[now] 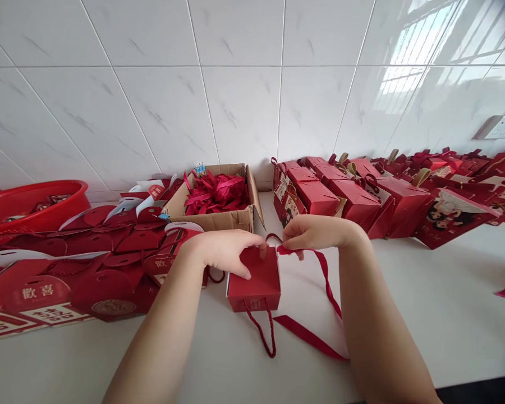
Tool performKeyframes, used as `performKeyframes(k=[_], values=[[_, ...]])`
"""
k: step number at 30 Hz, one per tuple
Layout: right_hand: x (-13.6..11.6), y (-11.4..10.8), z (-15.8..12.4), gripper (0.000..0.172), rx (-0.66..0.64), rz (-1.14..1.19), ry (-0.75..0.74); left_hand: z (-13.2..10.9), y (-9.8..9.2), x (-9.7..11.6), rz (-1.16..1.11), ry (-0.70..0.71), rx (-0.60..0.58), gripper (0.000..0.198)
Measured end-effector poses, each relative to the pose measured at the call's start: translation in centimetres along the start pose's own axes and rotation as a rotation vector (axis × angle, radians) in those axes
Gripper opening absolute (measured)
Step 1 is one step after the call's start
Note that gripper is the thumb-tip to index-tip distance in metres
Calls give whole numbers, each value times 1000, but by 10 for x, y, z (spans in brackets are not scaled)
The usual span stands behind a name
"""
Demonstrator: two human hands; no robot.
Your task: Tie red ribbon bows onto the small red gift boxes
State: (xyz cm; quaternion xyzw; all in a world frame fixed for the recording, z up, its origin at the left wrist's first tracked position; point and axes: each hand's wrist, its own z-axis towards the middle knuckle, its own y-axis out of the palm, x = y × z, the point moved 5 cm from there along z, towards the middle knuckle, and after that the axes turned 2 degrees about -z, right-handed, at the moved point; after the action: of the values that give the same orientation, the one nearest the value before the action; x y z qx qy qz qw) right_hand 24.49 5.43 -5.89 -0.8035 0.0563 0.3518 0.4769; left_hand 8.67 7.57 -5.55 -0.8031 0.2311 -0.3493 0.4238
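A small red gift box (256,280) with a red cord handle (264,334) lies on the white counter (425,314) in front of me. My left hand (225,249) rests on top of it, fingers closed over its upper edge and pinching one end of a red ribbon (320,306). My right hand (309,233) pinches the same ribbon just to the right of the box. The ribbon's long tail runs down and loops across the counter toward my right forearm.
A cardboard box of red ribbons (216,196) stands behind the hands. Flat unfolded red boxes (88,264) pile up on the left beside a red plastic basket (33,207). Assembled red gift boxes (353,196) line the tiled wall to the right.
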Motion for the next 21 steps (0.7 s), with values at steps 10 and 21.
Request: performKeyframes(k=[10, 21], values=[[3, 5, -2, 13, -76, -17, 82, 0, 2, -4, 7, -30, 6, 50], [6, 1, -16, 11, -7, -32, 89, -1, 2, -4, -41, -30, -12, 43]])
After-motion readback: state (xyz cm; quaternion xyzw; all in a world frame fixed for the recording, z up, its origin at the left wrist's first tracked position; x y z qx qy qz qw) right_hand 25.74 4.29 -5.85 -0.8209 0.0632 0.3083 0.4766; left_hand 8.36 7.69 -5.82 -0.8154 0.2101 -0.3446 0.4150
